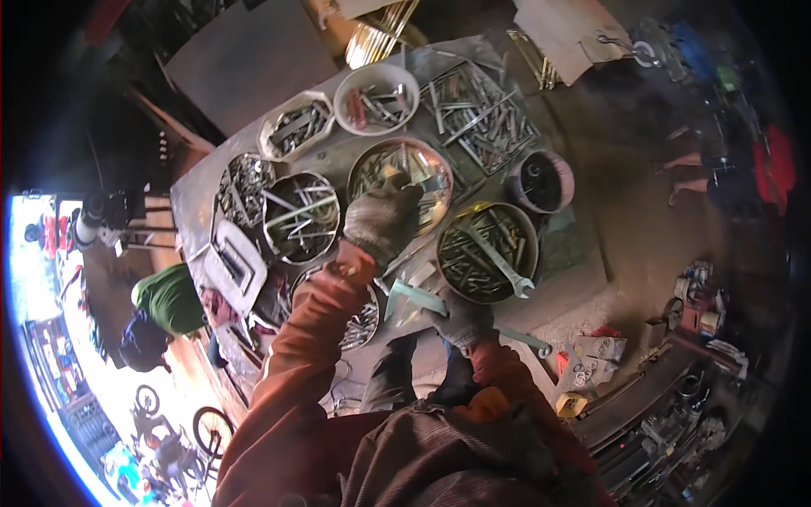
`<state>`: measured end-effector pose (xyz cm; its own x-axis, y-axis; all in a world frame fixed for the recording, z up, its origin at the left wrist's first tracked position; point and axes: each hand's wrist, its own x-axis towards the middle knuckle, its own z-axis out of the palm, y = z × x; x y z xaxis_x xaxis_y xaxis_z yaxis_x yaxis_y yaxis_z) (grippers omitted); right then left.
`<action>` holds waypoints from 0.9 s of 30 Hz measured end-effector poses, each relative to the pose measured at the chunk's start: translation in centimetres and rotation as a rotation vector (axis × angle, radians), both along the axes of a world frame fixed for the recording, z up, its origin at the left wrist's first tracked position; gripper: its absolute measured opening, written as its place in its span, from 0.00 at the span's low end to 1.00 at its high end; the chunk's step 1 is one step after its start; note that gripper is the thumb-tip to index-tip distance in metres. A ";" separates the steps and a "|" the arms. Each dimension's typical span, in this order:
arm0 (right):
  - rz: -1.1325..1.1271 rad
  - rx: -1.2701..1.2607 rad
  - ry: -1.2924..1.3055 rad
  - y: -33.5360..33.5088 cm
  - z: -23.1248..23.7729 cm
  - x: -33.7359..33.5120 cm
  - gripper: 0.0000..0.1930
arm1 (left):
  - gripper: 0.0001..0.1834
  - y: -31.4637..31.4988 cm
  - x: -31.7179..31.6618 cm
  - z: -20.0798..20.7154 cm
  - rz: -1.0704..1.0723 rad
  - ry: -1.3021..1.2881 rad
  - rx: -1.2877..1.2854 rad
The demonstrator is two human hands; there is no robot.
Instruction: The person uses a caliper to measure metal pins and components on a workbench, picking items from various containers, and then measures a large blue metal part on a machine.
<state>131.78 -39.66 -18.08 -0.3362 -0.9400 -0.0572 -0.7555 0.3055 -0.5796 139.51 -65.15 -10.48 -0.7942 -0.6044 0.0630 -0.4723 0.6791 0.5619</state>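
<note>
My left hand (382, 221), in a grey work glove, reaches over the near edge of a round tin (443, 160) of small metal pieces. Its fingers are curled down, and whatever they pinch is hidden. My right hand (465, 324), also gloved, is closed round a flat, pale green metal tool (414, 296). The tool has an angled head on the left, and its long shank leaves the fist toward the right, ending in a rounded end. Just beyond that hand, a large combination wrench (500, 260) lies across another round tin (442, 258) filled with metal rods or bits.
More containers of metal parts crowd the worktable: a white bowl (340, 103), a dark round tin (267, 221) and a small pale bucket (564, 188). Loose rods (481, 118) fill the far right corner. A person in green (169, 297) bends at the left. Clutter lies at lower right.
</note>
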 end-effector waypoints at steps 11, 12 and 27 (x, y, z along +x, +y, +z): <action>0.038 -0.070 0.092 -0.4 0.0 0.1 0.20 | 0.22 0.1 0.6 -1.7 -0.156 -0.439 -0.227; 0.029 -0.027 0.103 0.0 -0.4 -0.1 0.21 | 0.19 0.4 1.8 -2.7 -0.184 -0.129 -0.353; -0.007 0.079 -0.033 -0.3 0.9 1.5 0.18 | 0.10 15.1 27.1 -2.6 0.495 -0.303 0.190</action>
<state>133.32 -40.00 -17.15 -0.3397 -0.9297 -0.1422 -0.7342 0.3566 -0.5778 166.59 -50.02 -13.08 -0.3815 -0.8852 -0.2664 -0.8640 0.2390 0.4430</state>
